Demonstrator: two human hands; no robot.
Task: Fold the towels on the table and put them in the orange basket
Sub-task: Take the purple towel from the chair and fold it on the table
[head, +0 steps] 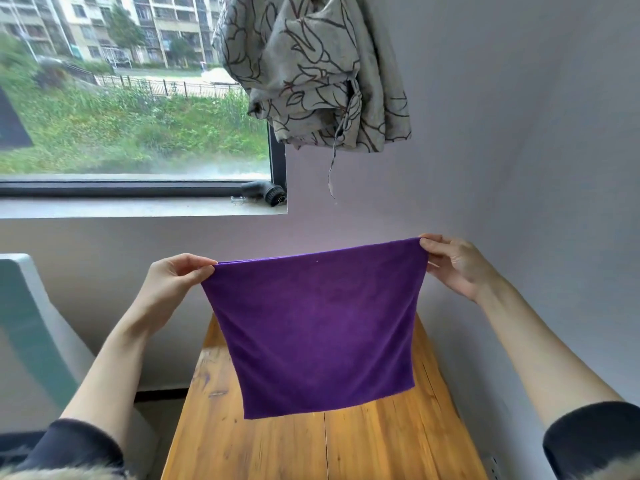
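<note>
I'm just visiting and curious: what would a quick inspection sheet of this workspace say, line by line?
Surface: wooden table, long cracks in its planks, bare where visible.
Job's things: one purple towel held up above the table, hanging flat; its top edge looks doubled. Orange basket: nothing seen.
Clutter: nothing seen on the table.
Hands: left hand pinches the towel's top left corner; right hand pinches the top right corner.
Cables: nothing seen on the table; a cord dangles from the curtain.
Surroundings: window onto grass and buildings, a small dark object on the sill, bundled patterned curtain, grey wall.
</note>
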